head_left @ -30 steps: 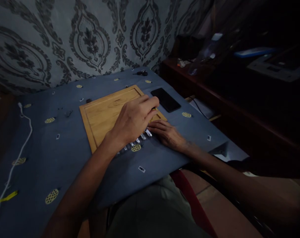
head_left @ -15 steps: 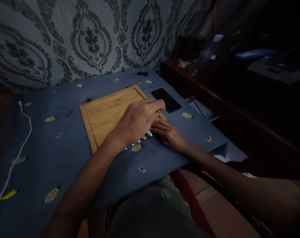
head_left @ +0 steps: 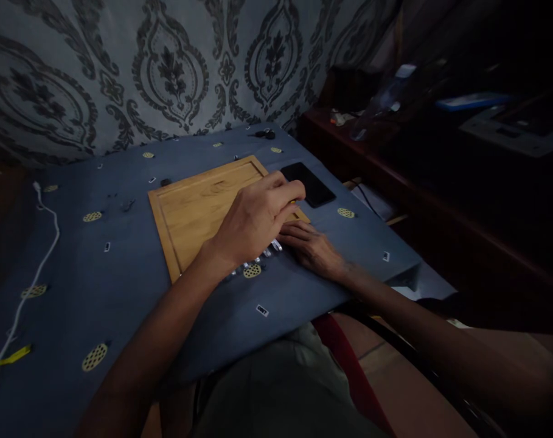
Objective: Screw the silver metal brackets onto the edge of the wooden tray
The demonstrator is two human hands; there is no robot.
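A wooden board [head_left: 198, 210] with a grooved border lies at an angle on the blue cloth. Over its near right part is my left hand [head_left: 253, 216], its thumb and fingers pinched together. A speck of yellow shows by those fingertips, too small to identify. My right hand [head_left: 315, 250] rests palm down at the board's near right corner, fingers stretched out and nearly together. Between the hands, several small shiny silvery pieces [head_left: 276, 245] sit in a row along the board's near edge, partly covered by my left hand and wrist.
A black phone [head_left: 309, 184] lies right of the board. Behind it is a small dark object [head_left: 263, 134]. A white cable [head_left: 45, 261] and a yellow strip [head_left: 14, 356] are at the left. On the dark red desk [head_left: 349, 146] stands a clear bottle [head_left: 386, 100].
My left hand has tilted slightly, its knuckles rising a little while the fingertips stay in nearly the same spot. My right hand has stayed in place.
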